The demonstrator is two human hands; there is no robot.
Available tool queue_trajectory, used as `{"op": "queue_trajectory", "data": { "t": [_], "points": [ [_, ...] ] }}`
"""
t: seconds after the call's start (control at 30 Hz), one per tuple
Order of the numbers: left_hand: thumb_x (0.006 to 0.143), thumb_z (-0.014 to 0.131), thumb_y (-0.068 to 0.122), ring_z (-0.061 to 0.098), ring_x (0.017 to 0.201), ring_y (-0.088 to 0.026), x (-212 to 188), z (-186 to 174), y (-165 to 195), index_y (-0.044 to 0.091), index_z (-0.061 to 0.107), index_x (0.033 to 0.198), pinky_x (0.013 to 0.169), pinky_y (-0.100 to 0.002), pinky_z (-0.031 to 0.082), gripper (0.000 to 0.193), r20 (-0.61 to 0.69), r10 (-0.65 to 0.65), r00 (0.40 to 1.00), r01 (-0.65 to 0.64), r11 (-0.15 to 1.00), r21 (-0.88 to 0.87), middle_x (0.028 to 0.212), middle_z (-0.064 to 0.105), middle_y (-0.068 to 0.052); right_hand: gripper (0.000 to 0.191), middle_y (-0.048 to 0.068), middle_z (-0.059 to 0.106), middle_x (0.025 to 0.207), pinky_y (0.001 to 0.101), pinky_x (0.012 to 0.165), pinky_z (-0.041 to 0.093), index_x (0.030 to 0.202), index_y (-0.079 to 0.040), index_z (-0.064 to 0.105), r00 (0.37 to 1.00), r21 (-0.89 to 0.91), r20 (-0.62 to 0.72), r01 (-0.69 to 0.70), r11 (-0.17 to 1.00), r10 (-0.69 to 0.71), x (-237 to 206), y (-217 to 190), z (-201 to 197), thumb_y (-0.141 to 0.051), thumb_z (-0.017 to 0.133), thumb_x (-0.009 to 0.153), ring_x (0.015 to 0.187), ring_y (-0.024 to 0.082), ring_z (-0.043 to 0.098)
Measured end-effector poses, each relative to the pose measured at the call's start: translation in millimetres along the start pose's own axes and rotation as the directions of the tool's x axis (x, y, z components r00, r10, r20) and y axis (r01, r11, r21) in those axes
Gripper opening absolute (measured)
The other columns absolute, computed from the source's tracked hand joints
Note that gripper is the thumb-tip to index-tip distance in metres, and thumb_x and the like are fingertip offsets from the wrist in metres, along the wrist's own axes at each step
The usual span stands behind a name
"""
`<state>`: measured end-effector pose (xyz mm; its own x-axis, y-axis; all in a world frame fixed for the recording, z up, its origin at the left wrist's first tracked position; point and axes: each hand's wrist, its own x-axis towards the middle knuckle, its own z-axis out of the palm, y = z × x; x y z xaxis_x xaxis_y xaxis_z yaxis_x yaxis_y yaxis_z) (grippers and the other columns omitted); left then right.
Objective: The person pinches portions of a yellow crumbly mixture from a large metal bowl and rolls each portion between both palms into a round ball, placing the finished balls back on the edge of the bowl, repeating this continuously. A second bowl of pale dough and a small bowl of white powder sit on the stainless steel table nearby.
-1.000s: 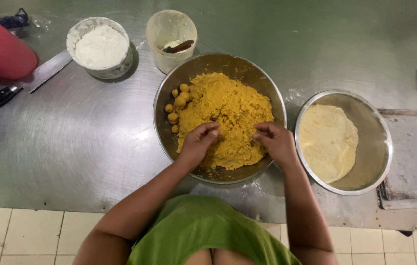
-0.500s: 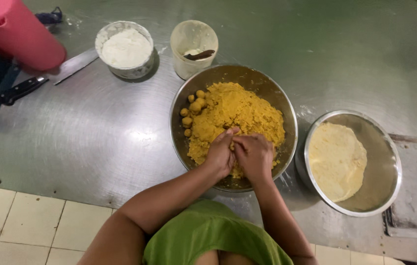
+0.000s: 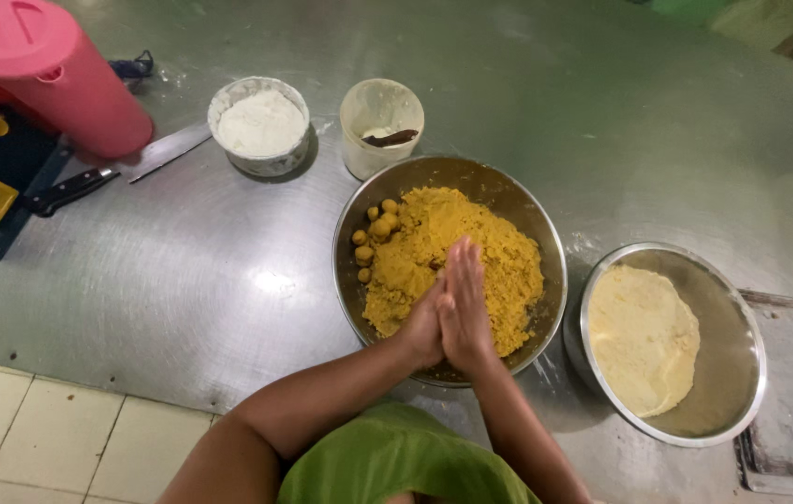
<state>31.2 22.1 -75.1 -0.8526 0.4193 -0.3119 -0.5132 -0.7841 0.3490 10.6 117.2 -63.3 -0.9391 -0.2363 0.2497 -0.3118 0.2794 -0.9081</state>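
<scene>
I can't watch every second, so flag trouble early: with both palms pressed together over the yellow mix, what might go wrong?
Crumbs could drop from between the left hand and right hand past the big bowl rim. The knife lies near the pink jug; a careless reach might hit it.

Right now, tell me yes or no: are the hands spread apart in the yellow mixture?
No: the left hand and right hand are pressed palm to palm above the yellow mixture.
</scene>
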Motion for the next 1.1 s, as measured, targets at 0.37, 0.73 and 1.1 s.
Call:
{"op": "queue_trajectory", "data": {
  "t": [0.37,0.73,1.1],
  "points": [
    [0.112,0.032,0.052,0.050,0.138,-0.024,26.9,-30.1,-7.5,0.005,0.048,0.151,0.116,-0.038,0.039,0.063,0.095,0.090,0.991,-0.073,0.982,-0.173,0.152,0.052,-0.009,0.066,0.016,-0.006,0.178,0.0493,0.137,-0.001,0.168,-0.011,-0.005,0.992,-0.550,0.023,0.119,0.826,-0.128,-2.3,1.3,-14.1,-0.047,0.014,0.117,0.167,0.033,-0.006],
    [0.111,0.023,0.051,0.035,0.152,-0.027,9.4,2.5,10.3,0.003,0.035,0.159,0.123,-0.039,0.033,0.069,0.124,0.187,0.974,-0.188,0.982,-0.008,0.163,0.039,-0.012,0.074,0.016,-0.015,0.173,0.0545,0.127,-0.012,0.165,-0.017,-0.012,0.997,-0.586,0.068,0.003,0.810,0.046,4.7,14.4,-14.8,-0.055,-0.008,0.102,0.160,0.034,-0.016],
    [0.107,0.025,0.047,0.031,0.152,-0.025,8.7,3.1,11.3,0.017,0.026,0.161,0.125,-0.044,0.027,0.062,0.070,0.189,0.980,-0.190,0.982,0.019,0.168,0.028,-0.008,0.085,0.008,-0.012,0.171,0.0566,0.124,-0.006,0.167,-0.018,-0.010,0.978,-0.161,0.045,-0.192,0.968,0.202,9.0,-11.0,-7.5,-0.054,-0.013,0.090,0.157,0.032,-0.011]
  ]
}}
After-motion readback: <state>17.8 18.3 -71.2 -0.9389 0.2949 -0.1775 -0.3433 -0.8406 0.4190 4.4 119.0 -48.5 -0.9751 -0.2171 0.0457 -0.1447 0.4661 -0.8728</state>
